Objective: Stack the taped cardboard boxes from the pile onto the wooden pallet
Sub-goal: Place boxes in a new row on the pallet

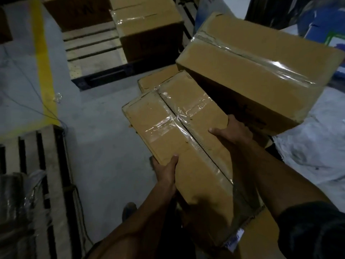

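I hold a long taped cardboard box (168, 131) tilted in front of me. My left hand (166, 174) grips its left edge with the thumb on top. My right hand (233, 129) clasps its right edge. A bigger taped box (252, 71) lies tilted on the pile at the right, and another box (155, 80) shows beneath. The wooden pallet (89, 47) lies on the floor at the upper left, bearing a taped box (149, 25) and a darker box (74, 12) behind it.
A yellow floor line (43, 58) runs left of the pallet. A second wooden pallet (43, 174) with plastic-wrapped goods lies at the lower left. White sacks (308, 146) sit at the right. Thin wires trail over the grey concrete floor (104, 137). My shoe (128, 210) shows below.
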The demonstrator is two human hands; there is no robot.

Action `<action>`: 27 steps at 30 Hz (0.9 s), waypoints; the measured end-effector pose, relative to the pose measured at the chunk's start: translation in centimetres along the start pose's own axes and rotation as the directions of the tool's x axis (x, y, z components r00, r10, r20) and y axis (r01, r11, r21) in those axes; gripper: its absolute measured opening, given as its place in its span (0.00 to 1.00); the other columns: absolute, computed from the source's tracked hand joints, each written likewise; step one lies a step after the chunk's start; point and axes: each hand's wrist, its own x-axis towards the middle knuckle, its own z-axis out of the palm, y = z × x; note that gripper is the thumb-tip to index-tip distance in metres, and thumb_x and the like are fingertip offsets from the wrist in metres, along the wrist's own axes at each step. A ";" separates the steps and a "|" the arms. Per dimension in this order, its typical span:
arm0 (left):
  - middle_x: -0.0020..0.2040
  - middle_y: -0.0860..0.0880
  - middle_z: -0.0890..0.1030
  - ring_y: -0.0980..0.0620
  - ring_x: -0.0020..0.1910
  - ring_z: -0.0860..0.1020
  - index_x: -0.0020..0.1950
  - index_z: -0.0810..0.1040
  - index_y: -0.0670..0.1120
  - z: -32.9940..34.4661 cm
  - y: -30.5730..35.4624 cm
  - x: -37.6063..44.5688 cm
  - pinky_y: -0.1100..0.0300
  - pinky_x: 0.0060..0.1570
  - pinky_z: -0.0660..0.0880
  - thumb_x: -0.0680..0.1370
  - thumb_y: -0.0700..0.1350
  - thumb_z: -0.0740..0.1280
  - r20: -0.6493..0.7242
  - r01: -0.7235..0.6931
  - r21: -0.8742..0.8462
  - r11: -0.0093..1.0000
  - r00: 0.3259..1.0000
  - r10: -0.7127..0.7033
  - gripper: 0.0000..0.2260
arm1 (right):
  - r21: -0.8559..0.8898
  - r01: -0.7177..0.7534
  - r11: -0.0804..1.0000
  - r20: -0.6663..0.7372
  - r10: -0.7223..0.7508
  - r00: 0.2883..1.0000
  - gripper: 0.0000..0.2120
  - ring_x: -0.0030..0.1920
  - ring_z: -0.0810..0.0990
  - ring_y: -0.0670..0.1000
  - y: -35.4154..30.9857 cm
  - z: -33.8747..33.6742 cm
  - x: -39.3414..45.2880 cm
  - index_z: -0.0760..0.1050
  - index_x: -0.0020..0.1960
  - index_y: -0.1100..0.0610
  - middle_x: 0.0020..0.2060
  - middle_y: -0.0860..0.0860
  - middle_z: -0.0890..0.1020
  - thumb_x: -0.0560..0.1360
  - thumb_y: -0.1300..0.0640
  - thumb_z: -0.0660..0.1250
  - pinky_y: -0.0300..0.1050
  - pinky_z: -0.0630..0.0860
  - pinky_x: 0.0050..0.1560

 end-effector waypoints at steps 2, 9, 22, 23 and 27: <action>0.69 0.46 0.73 0.42 0.62 0.76 0.76 0.59 0.57 -0.1 -0.1 0.0 0.41 0.57 0.78 0.65 0.53 0.80 -0.005 0.028 -0.046 0.999 1.000 -0.029 0.45 | -0.037 0.010 0.999 -0.003 -0.010 1.000 0.52 0.72 0.67 0.66 -0.4 -0.1 -0.3 0.55 0.79 0.54 0.74 0.59 0.67 0.66 0.26 0.68 0.62 0.66 0.66; 0.58 0.46 0.80 0.45 0.52 0.80 0.70 0.69 0.51 -3.3 3.1 0.0 0.47 0.52 0.80 0.73 0.44 0.75 -0.050 -0.023 -0.070 0.997 0.999 0.019 0.28 | -0.040 0.087 0.995 -0.050 -0.089 0.995 0.44 0.68 0.72 0.64 -4.4 0.4 -2.5 0.62 0.74 0.55 0.69 0.57 0.73 0.69 0.29 0.68 0.61 0.69 0.63; 0.55 0.49 0.81 0.45 0.52 0.82 0.68 0.70 0.51 -16.9 22.3 6.2 0.43 0.54 0.80 0.59 0.57 0.79 -0.078 -0.279 0.111 0.954 0.954 0.289 0.40 | 0.157 0.230 0.960 -0.123 -0.212 0.969 0.41 0.65 0.74 0.64 -25.3 2.0 -6.2 0.64 0.71 0.57 0.66 0.58 0.75 0.70 0.33 0.70 0.55 0.71 0.60; 0.55 0.50 0.81 0.46 0.52 0.82 0.67 0.71 0.52 -18.2 24.0 7.3 0.43 0.54 0.80 0.58 0.58 0.78 -0.080 -0.305 0.138 0.942 0.945 0.318 0.40 | 0.166 0.236 0.957 -0.152 -0.212 0.965 0.40 0.64 0.74 0.63 -27.4 2.3 -6.5 0.64 0.71 0.58 0.66 0.58 0.75 0.70 0.34 0.71 0.54 0.71 0.59; 0.55 0.53 0.81 0.46 0.53 0.81 0.65 0.69 0.59 -23.3 30.6 11.9 0.43 0.54 0.79 0.58 0.66 0.76 -0.078 -0.393 0.292 0.872 0.899 0.432 0.38 | 0.216 0.220 0.951 -0.245 -0.165 0.955 0.39 0.63 0.74 0.63 -35.7 3.8 -7.6 0.64 0.70 0.58 0.64 0.60 0.76 0.71 0.35 0.71 0.52 0.71 0.57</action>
